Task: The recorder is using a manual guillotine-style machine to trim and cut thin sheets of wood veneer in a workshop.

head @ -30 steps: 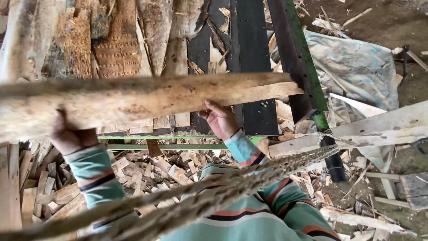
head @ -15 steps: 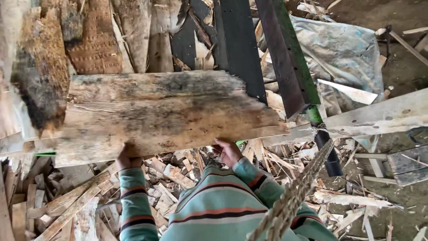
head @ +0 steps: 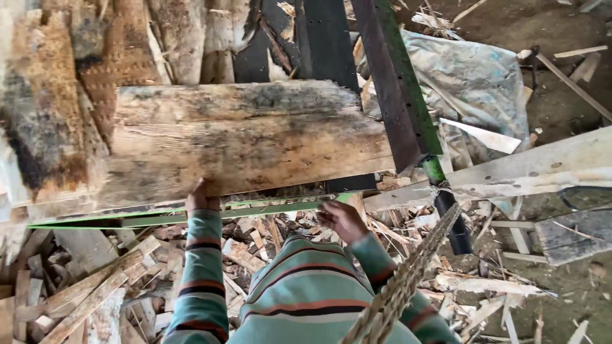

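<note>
A thick, weathered wooden slab (head: 242,143) lies flat across a green metal frame (head: 172,215), its broad face up. My left hand (head: 201,197) grips the slab's near edge from below, with the thumb up against the wood. Just under the slab's near right corner, my right hand (head: 343,220) hovers by the green rail with loosely curled fingers, holding nothing. Both arms wear striped teal, orange and black sleeves.
Rough bark-covered logs (head: 44,121) lie left of the slab. Dark steel beams (head: 389,95) run up to the right. A thick twisted rope (head: 408,280) hangs in front. Splintered wood scraps (head: 95,286) litter the ground, a pale plank (head: 535,169) and a plastic sheet (head: 472,76) lie right.
The slab has turned from its edge onto its broad face and settled on the frame. My right hand has come off the slab and dropped below it.
</note>
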